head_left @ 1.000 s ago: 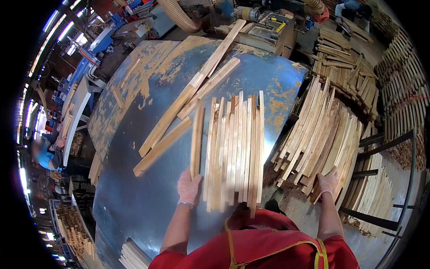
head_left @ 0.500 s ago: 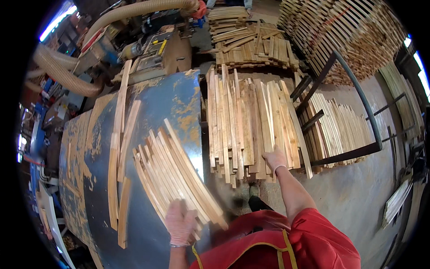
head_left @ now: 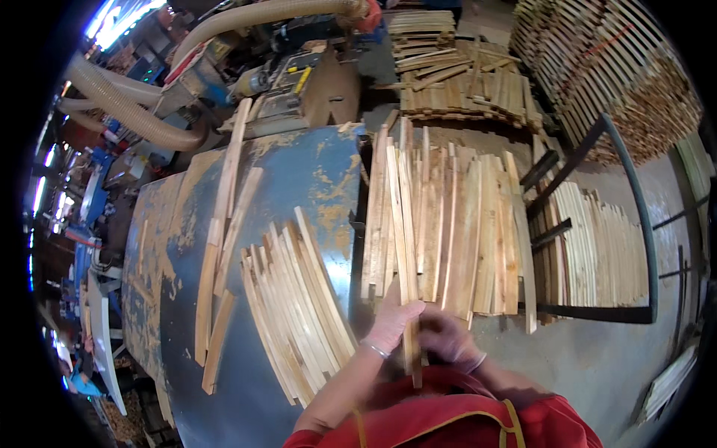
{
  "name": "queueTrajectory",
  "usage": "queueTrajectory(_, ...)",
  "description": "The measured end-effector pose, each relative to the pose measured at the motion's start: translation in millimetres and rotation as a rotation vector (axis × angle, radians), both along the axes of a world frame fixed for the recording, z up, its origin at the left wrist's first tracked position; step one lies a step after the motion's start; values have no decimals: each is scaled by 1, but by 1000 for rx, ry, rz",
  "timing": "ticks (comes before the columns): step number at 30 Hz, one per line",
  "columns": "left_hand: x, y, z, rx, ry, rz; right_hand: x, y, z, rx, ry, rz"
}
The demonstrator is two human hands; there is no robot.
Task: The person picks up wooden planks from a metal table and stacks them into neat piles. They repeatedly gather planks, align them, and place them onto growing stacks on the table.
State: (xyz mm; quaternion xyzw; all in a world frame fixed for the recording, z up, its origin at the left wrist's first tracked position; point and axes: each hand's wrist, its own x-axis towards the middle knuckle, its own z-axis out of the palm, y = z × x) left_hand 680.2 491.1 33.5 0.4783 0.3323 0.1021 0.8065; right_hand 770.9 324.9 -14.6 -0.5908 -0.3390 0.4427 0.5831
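My left hand [head_left: 394,319] is closed around narrow wooden strips [head_left: 407,261], apparently two lying together. They point away from me above a stack of wooden strips [head_left: 455,224], with their near end close to my apron. My right hand [head_left: 450,337] is just to the right of that near end, smeared by motion, and its fingers cannot be made out. To the left, a fanned row of wooden strips [head_left: 295,313] lies on the blue-grey table [head_left: 187,313].
Several loose strips [head_left: 224,224] lie farther left on the table, which has sawdust patches. A black metal frame [head_left: 650,246] stands right of the stack. Beyond are more piled boards [head_left: 470,97], a machine [head_left: 314,89] and a ribbed hose [head_left: 261,16].
My left hand has moved right from the row on the table and now holds strips over the stack. My right hand has drawn back toward my body from the stack.
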Motion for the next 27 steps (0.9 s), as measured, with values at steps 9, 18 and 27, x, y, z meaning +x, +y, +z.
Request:
queueTrajectory(9,-71,29,19,-295,-108,203,-15,78,27,-91,317,42)
queueTrajectory(18,-235,79,53,-248,-138,559,-74,118,46,-219,540,15)
queueTrajectory(27,-381,165,4,514,663,654,-105,182,44,-375,201,186)
